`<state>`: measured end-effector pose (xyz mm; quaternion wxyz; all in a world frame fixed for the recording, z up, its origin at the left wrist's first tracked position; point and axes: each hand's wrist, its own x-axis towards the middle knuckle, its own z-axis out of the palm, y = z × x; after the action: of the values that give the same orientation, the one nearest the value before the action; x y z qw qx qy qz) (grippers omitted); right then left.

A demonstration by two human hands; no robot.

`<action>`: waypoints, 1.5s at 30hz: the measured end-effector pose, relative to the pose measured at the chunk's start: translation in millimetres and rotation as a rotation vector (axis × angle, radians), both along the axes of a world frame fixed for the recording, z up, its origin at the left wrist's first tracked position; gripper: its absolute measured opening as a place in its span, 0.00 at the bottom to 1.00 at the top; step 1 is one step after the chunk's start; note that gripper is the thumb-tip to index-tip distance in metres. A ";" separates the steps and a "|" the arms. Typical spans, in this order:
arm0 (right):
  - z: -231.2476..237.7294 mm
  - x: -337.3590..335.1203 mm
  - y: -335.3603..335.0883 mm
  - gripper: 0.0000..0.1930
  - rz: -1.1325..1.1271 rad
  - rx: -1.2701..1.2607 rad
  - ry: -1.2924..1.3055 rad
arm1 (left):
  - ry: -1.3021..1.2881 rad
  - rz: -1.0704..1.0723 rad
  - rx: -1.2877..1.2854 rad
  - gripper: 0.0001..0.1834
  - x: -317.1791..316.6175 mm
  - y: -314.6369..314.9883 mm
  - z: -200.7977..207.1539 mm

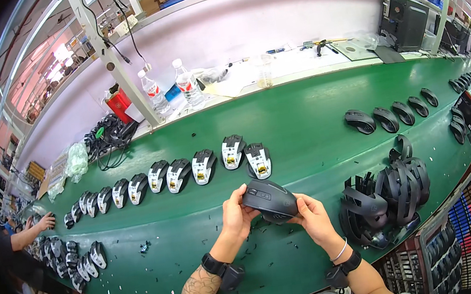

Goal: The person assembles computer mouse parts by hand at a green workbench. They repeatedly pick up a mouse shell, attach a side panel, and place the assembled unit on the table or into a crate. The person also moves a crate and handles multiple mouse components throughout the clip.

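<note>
I hold a black computer mouse [270,199] over the green belt [303,120], near its front edge. My left hand [236,213] grips its left side with the thumb on top. My right hand [312,218] clasps its right, lower side. Just beyond it lies a row of open mouse bases with white and yellow insides [202,167], curving off to the left. A heap of black top shells [385,192] is piled right of my right hand.
Finished black mice [389,117] line the belt at right. More bases [81,259] cluster at far left, where another person's hand [45,221] reaches in. Water bottles [186,82], cables [108,134] and a black machine [406,20] stand on the back shelf.
</note>
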<state>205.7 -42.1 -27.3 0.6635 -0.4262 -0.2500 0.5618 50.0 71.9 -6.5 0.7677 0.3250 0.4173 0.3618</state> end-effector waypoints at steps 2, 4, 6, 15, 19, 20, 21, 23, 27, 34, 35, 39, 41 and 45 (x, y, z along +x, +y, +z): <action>-3.1 4.4 -1.0 0.19 0.025 0.003 0.030 | 0.005 -0.045 -0.068 0.24 3.0 -0.5 2.5; -4.6 8.1 -1.4 0.19 0.051 0.005 0.110 | 0.013 -0.107 -0.093 0.29 3.9 -2.7 4.7; -11.5 10.4 -2.1 0.18 0.100 0.006 0.216 | 0.015 -0.195 -0.073 0.35 5.1 -5.4 6.7; -13.2 16.8 -3.2 0.18 -0.009 -0.003 0.351 | 0.201 -0.428 0.406 0.18 17.1 -32.1 16.3; 2.6 9.6 -1.8 0.19 -0.299 0.048 0.205 | 0.101 -0.405 0.418 0.14 33.4 -21.9 7.3; 0.4 9.2 -2.8 0.19 -0.359 0.077 0.226 | 0.091 -0.404 0.427 0.14 41.7 -14.8 3.5; -2.5 6.6 -4.0 0.19 -0.405 0.069 0.211 | 0.078 -0.405 0.435 0.14 51.8 -7.1 -0.6; -6.2 0.2 -5.2 0.17 -0.510 0.055 0.168 | 0.100 -0.397 0.489 0.14 78.6 11.6 -7.9; -7.3 -11.6 -4.2 0.14 -0.476 0.145 -0.043 | 0.247 -0.603 0.583 0.17 126.2 68.5 -37.5; 1.1 -16.1 -13.3 0.11 -0.526 0.276 -0.394 | 1.060 -0.466 1.463 0.13 158.1 47.6 -18.3; 1.7 -16.1 -15.9 0.11 -0.536 0.296 -0.492 | 0.918 -0.477 1.472 0.13 160.5 30.9 -3.4; 8.2 -17.5 -23.7 0.06 -0.605 0.545 -0.783 | 0.252 -1.003 1.319 0.20 157.1 -15.8 24.5; 3.0 -17.0 -22.9 0.07 -0.588 0.599 -0.809 | 0.279 -1.034 1.346 0.21 156.9 -22.8 23.3; 4.0 -16.8 -23.1 0.07 -0.563 0.658 -0.877 | 0.167 -1.014 1.473 0.19 160.2 -16.8 11.0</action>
<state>188.9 -65.2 -23.3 0.7185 -0.4402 -0.5376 0.0312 210.2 55.1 4.4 0.3992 0.9056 -0.0598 0.1304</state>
